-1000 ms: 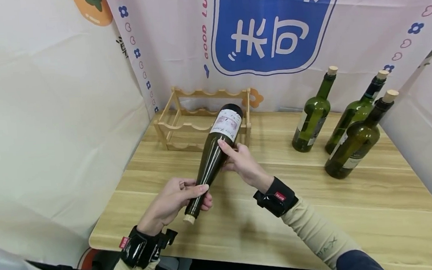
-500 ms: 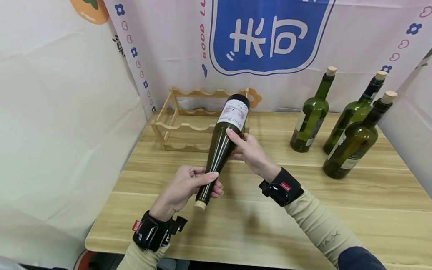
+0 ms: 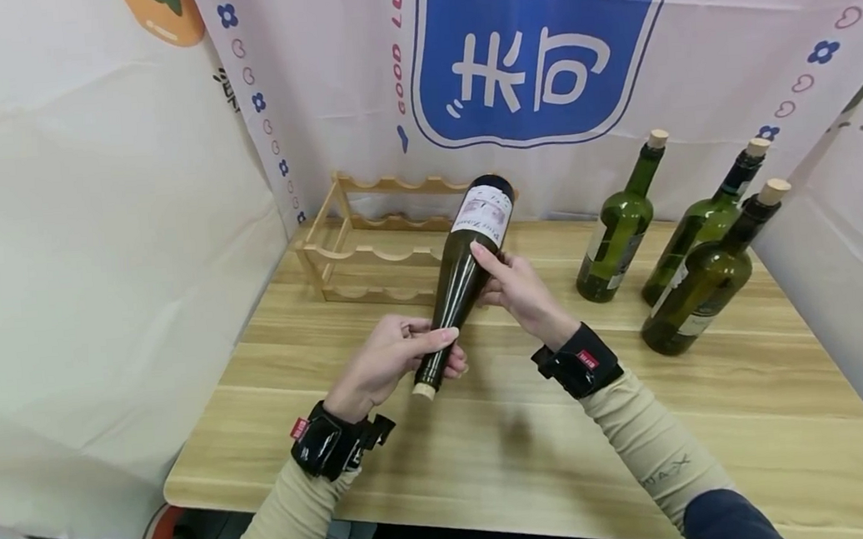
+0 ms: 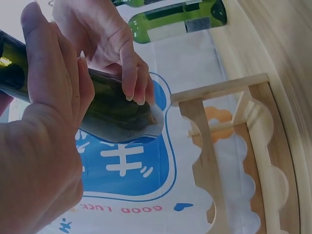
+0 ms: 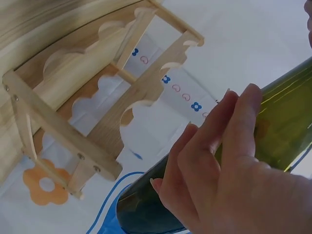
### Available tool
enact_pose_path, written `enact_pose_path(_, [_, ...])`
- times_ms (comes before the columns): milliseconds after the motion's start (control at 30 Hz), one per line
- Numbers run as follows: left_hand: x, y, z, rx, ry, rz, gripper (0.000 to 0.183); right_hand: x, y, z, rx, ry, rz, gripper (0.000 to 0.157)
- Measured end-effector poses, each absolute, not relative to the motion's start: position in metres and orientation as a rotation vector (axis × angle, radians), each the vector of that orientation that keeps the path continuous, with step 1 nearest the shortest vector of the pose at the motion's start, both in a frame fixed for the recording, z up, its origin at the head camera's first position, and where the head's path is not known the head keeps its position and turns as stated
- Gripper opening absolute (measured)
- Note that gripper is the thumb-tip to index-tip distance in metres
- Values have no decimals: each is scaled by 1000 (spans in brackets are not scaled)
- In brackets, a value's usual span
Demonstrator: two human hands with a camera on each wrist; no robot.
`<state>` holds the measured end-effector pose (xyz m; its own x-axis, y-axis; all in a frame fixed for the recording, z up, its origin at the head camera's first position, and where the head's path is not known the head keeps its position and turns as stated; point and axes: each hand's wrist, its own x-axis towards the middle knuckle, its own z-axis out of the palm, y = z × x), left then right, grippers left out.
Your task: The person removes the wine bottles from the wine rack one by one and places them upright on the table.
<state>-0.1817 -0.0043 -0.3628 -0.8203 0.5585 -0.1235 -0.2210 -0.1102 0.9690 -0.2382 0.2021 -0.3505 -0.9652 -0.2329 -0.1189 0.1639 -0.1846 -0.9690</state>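
A dark wine bottle [image 3: 456, 280] with a white label and a cork is held slanted above the table, its base up toward the wooden rack and its corked neck toward the person. Near the cork, the left hand [image 3: 396, 357] grips the neck, thumb on top. The right hand [image 3: 519, 292] grips the body just below the label; in the right wrist view its fingers [image 5: 239, 122] curl over the glass. Behind the bottle stands the scalloped wooden wine rack [image 3: 370, 257]. The bottle's base hides the rack's right end in the head view.
On the right side of the table [image 3: 565, 460] stand three corked green bottles: one at the back [image 3: 619, 231], another [image 3: 702, 225] beside it, and a front one [image 3: 710, 279]. A printed cloth [image 3: 343, 75] hangs close behind the rack and bottles.
Both hands have carried the bottle rightward and away from the person, so its base has moved from over the rack's right part to its right end. The view has shifted slightly.
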Motion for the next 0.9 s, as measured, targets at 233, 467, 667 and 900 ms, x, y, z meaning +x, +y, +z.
enact_pose_path(233, [-183, 4, -358, 370, 1663, 1956, 32, -238, 211, -347, -84, 1812, -2250, 54])
enact_pose_path(467, [-185, 13, -359, 387, 1639, 1958, 28, -237, 220, -346, -84, 1795, -2271, 57])
enact_pose_path(667, [-187, 20, -360, 398, 1621, 1962, 25, -236, 228, -348, -64, 1785, -2288, 54])
enact_pose_path(900, [-191, 32, -362, 409, 1619, 1945, 30, -235, 240, -347, -52, 1838, -2247, 61])
